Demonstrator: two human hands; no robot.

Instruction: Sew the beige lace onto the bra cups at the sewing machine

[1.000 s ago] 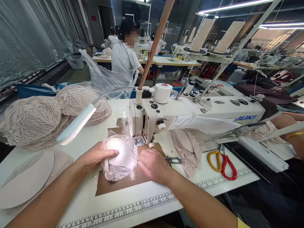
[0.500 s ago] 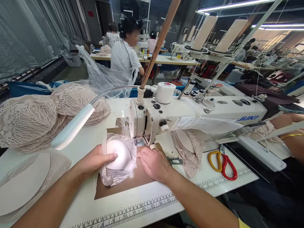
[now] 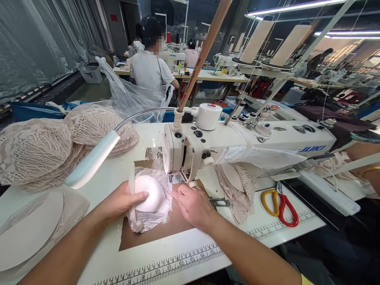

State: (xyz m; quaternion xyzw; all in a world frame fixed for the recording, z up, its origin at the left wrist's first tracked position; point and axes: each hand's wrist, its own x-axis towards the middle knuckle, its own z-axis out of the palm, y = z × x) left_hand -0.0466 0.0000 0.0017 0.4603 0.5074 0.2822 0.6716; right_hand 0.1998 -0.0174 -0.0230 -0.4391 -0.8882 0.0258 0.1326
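Observation:
Under the sewing machine [image 3: 190, 152], a white padded bra cup [image 3: 151, 193] with beige lace around it lies on a brown patch of the table. My left hand [image 3: 126, 200] grips the cup's left side, thumb on top of the pad and fingers beneath. At the lace's right edge, close to the presser foot, my right hand [image 3: 192, 204] is closed, its thumb and forefinger at the fabric; the exact pinch is partly hidden. The needle area is right above the lace's upper right edge.
Stacked lace cups [image 3: 35, 148] lie at left, with a pale cup piece [image 3: 32, 233] below them. A lamp [image 3: 92, 160] hangs over the table. Right of the machine needle lies another lace piece [image 3: 234, 186], then scissors [image 3: 280, 204]. A printed ruler [image 3: 178, 263] lines the front edge. A co-worker [image 3: 151, 67] sits beyond.
My hands and the cup hold nearly the same place. The whole view has shifted slightly. The co-worker ahead has turned further away and moved a little left.

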